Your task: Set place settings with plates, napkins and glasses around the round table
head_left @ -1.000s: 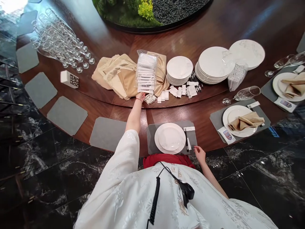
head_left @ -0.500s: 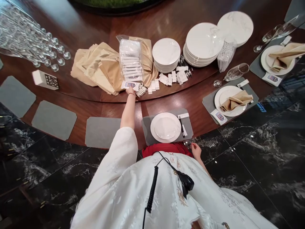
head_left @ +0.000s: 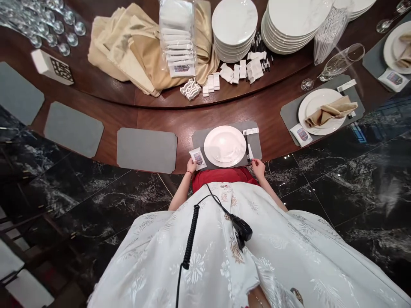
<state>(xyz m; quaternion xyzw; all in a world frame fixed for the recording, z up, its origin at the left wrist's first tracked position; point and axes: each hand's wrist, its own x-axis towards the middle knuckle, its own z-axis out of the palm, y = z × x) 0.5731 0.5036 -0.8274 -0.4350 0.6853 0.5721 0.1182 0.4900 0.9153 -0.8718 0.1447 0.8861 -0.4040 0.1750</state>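
My left hand pinches a white wet-wipe packet with a printed emblem. The packet lies over the left edge of a grey placemat, beside white stacked plates. My right hand is closed at the placemat's lower right edge, its fingertips close to the lower ends of the black chopsticks. What those fingertips grip, if anything, is too small to make out. The chopsticks' upper ends lie in a white paper sleeve.
On the raised wooden section stand napkin cloths, a bag of wipe packets, plate stacks and wavy white rests. A laid setting with a folded napkin and a lying glass is at right. Another placemat lies left.
My left hand has drawn back from the bag toward me, bringing a wipe packet to the placemat's left side. My right hand has risen from beside my body to the placemat's edge. The view has tilted down.
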